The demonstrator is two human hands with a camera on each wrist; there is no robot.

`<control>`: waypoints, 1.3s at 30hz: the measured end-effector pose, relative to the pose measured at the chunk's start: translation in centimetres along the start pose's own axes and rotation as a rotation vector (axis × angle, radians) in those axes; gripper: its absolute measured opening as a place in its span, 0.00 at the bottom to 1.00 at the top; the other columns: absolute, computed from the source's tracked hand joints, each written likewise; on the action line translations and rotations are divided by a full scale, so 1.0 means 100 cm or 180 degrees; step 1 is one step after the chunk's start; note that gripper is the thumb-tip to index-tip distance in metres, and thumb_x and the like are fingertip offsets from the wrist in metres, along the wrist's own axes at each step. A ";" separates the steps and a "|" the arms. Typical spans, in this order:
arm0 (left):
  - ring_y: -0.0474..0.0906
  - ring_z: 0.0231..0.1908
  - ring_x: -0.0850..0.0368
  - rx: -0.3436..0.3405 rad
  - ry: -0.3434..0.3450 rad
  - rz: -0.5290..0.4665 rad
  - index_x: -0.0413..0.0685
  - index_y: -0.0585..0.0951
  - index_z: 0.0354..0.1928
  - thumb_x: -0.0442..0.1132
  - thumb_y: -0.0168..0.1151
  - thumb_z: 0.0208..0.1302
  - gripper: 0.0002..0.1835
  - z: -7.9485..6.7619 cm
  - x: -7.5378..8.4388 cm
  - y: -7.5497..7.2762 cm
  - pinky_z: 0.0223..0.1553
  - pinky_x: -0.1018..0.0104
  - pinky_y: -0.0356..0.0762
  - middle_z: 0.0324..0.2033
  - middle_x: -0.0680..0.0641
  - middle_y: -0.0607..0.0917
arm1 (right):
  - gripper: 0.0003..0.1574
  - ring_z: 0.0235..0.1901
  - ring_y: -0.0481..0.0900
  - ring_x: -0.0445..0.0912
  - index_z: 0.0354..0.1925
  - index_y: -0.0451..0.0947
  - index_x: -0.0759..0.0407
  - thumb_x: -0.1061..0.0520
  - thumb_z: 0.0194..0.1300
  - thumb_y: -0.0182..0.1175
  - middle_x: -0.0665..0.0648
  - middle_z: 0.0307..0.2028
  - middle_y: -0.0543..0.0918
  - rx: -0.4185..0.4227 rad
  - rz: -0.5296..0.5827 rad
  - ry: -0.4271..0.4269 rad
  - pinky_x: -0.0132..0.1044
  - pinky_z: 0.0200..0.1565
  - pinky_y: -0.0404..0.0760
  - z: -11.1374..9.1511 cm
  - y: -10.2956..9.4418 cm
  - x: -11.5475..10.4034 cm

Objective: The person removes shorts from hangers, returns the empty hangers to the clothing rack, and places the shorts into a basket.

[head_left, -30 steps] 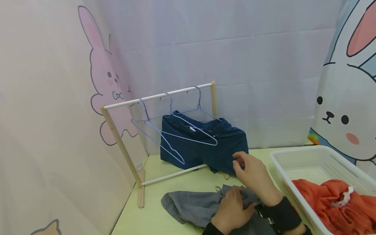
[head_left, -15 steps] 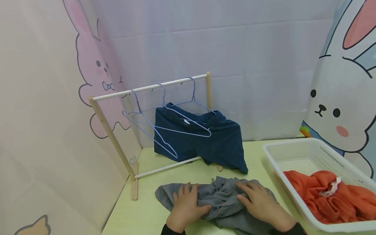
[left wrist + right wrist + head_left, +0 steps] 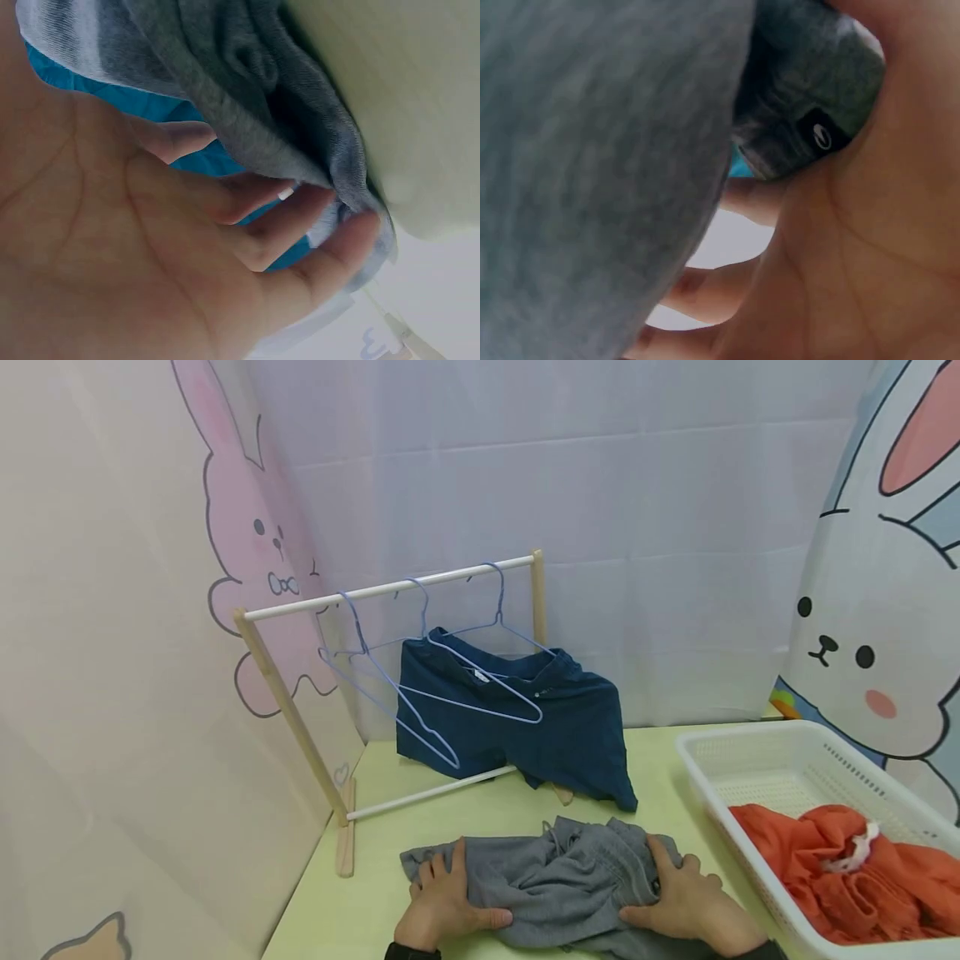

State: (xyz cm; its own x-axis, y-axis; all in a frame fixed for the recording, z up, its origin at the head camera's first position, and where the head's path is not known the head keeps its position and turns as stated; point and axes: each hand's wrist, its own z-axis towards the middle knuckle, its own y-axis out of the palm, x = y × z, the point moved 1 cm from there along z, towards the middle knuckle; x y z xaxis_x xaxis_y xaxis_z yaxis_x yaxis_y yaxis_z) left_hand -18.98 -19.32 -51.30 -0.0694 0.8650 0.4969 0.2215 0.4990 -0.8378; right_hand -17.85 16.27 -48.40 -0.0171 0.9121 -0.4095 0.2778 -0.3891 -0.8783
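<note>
Lying kinda bunched on the tabletop (image 3: 330,918) in the head view, the gray garment (image 3: 570,877) has the left hand (image 3: 445,902) on one end and the right hand (image 3: 686,902) on the other, with a clothes rack (image 3: 291,718) behind and a white basket (image 3: 765,768) to the right. Left wrist view: fingers (image 3: 300,289) spread apart, tips at the garment's edge. Right wrist view: fingers apart too, partly hidden by the garment, dark tag (image 3: 822,135) near the palm.

A white basket (image 3: 765,768) holds orange cloth (image 3: 862,897) near a rabbit-printed curtain (image 3: 847,585).
</note>
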 end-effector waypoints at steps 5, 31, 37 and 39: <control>0.58 0.66 0.22 -0.0064 0.0254 0.0046 0.43 0.52 0.81 0.76 0.78 0.38 0.75 0.001 0.011 0.004 0.59 0.24 0.63 0.66 0.26 0.66 | 0.68 0.41 0.77 0.70 0.76 0.59 0.66 0.32 0.52 0.76 0.83 0.52 0.67 0.0028 0.0199 -0.0200 0.71 0.45 0.75 0.001 0.004 0.010; 0.68 0.70 0.34 -0.0609 0.1368 -0.0213 0.52 0.43 0.84 0.59 0.87 0.41 0.76 0.012 0.110 0.060 0.60 0.46 0.77 0.74 0.34 0.63 | 0.60 0.45 0.84 0.64 0.71 0.59 0.76 0.45 0.56 0.78 0.72 0.46 0.82 0.0395 0.0833 -0.0652 0.58 0.43 0.82 -0.006 0.015 -0.002; 0.63 0.73 0.34 -0.0578 0.1420 -0.0208 0.48 0.45 0.83 0.57 0.86 0.43 0.74 0.007 0.120 0.047 0.64 0.45 0.74 0.75 0.33 0.60 | 0.58 0.49 0.85 0.59 0.70 0.59 0.74 0.46 0.57 0.77 0.70 0.52 0.84 0.0463 0.1106 -0.0921 0.51 0.45 0.82 -0.009 0.011 -0.007; 0.63 0.72 0.34 -0.0516 0.1464 -0.0127 0.48 0.44 0.83 0.57 0.86 0.44 0.73 0.005 0.129 0.042 0.62 0.42 0.75 0.75 0.34 0.60 | 0.57 0.48 0.85 0.58 0.70 0.60 0.73 0.46 0.57 0.77 0.69 0.52 0.84 0.0577 0.1112 -0.0936 0.50 0.44 0.82 -0.014 0.004 -0.006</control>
State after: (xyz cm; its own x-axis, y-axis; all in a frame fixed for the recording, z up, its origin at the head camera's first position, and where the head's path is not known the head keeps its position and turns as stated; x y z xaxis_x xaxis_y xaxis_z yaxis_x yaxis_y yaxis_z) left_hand -19.44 -6.06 -48.52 0.3478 0.7146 0.6070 0.3786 0.4852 -0.7882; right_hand -16.43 15.71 -48.14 -0.2303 0.6582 -0.7168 0.1441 -0.7054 -0.6940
